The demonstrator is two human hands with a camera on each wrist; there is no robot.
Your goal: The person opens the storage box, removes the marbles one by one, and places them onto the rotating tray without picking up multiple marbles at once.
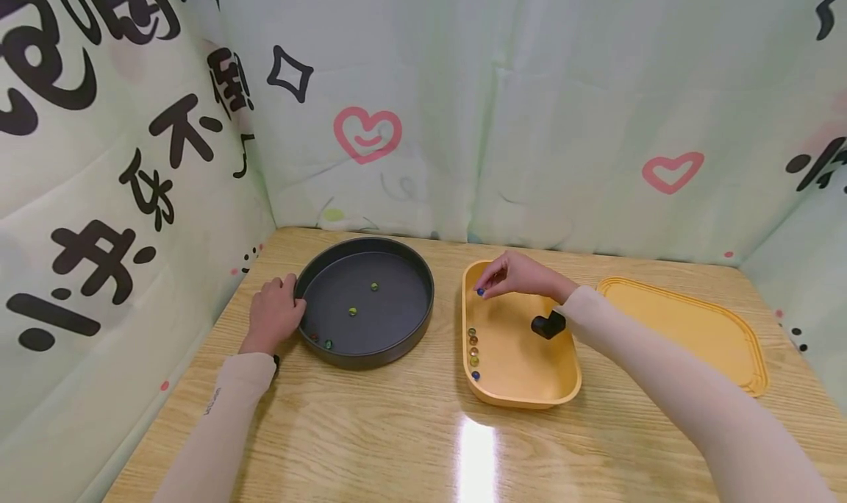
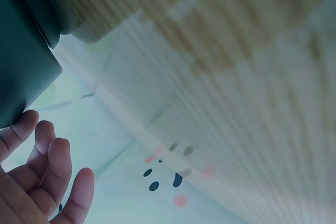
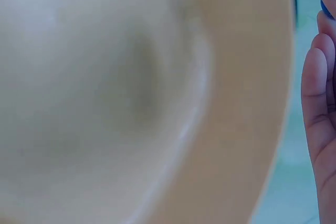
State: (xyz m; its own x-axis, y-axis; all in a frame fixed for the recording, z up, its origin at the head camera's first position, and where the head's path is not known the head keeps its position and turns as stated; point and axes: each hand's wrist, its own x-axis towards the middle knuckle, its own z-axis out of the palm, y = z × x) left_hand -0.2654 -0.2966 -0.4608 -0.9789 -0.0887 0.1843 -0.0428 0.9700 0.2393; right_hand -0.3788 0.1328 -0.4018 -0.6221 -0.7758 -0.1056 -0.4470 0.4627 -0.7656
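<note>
On the left of the table sits a dark round pan [image 1: 400, 319] with several glass marbles inside, among them a yellowish marble [image 1: 374, 286] and a green marble [image 1: 329, 344]. My left hand [image 1: 274, 312] holds its left rim, thumb at the edge and fingers along the outer wall. In the left wrist view a fingertip touches the dark wall. Over the far left part of a yellow plastic box [image 1: 523, 370], my right hand [image 1: 516, 275] pinches a blue marble [image 1: 480, 292] between thumb and fingertips. Several more marbles line the box's left side, with a second blue marble [image 1: 476, 376] nearest.
A yellow lid [image 1: 688, 334] lies on the wooden table [image 1: 370, 429] right of the box, partly under the right forearm. Printed curtains [image 1: 423, 120] stand behind and at both sides of the table.
</note>
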